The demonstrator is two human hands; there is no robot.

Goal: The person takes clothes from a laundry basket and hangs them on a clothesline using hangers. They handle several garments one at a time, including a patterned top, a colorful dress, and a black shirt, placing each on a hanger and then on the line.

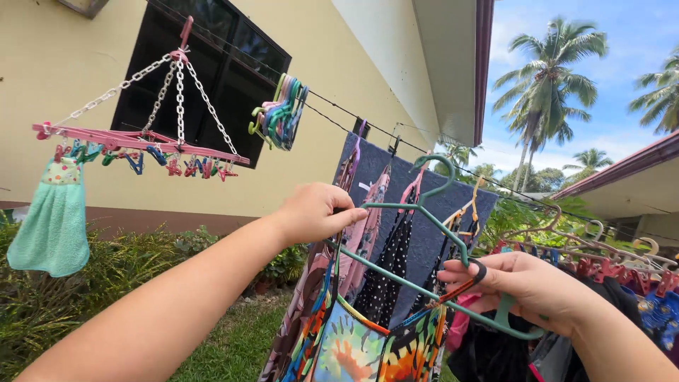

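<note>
1. Care with the strap matters here: judging by the pose, the colourful garment (pixel 368 346) is sitting best if its strap is lying flat over the green hanger (pixel 424 279).
2. Left hand (pixel 315 212) is closing on the hanger's left arm, forearm reaching up.
3. Right hand (pixel 534 286) is pinching the strap against the hanger's right arm, below the clothesline (pixel 396 134).

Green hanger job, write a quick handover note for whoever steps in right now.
Left hand: gripping the green hanger at its left shoulder.
Right hand: pinching the colourful top's strap onto the hanger's right arm.
Hanger is held below the line, hook not on it.
Done: top partly on the hanger; other clothes already hung.
Left: seat the strap, hook the hanger on the line.
</note>
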